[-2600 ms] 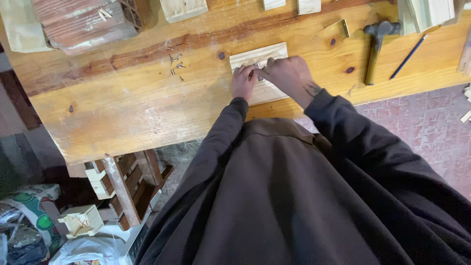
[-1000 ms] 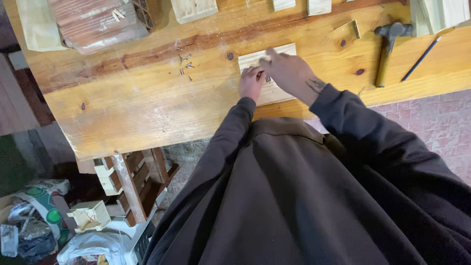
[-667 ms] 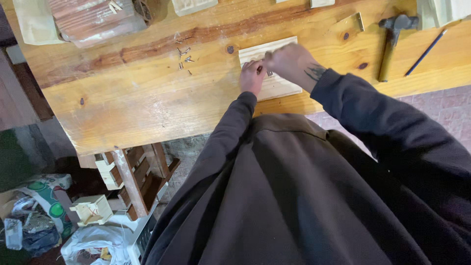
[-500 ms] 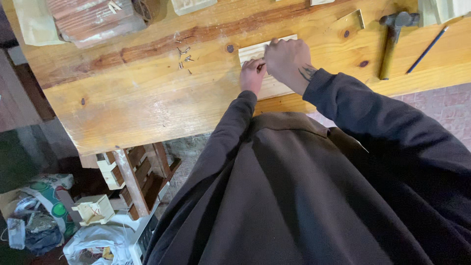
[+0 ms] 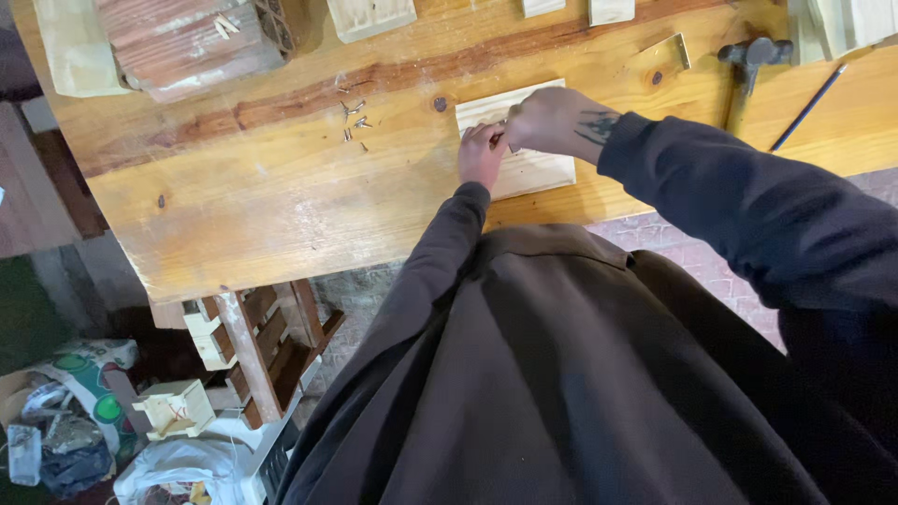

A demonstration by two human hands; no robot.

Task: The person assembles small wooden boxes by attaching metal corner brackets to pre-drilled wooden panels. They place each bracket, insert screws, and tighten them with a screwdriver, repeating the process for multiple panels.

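Big wooden surface [image 5: 281,196] fills the top of the view, pale plank top with a reddish streak running across it. On it, roughly centre, sits a small light wood block [image 5: 533,168], a flat rectangle whose long axis runs left to right, tilted a bit so the right end sits nearer the person.

Both hands are on that block. The left hand [image 5: 482,154] comes straight up from below and rests over the block's left end, fingers curled together, pinching something small at its top left edge. Too tiny to tell what it is. The right hand [image 5: 559,122] reaches in from the right and lies over the block's upper middle, fingers bunched and meeting the left hand's fingertips at the same spot. So the block lies directly under both hands, with most of its bare face showing below and right of them.

Off to the right: a hammer [image 5: 748,61] and a pencil [image 5: 809,93], well apart from the hands. To the left of the block, a scatter of small nails [image 5: 354,120].
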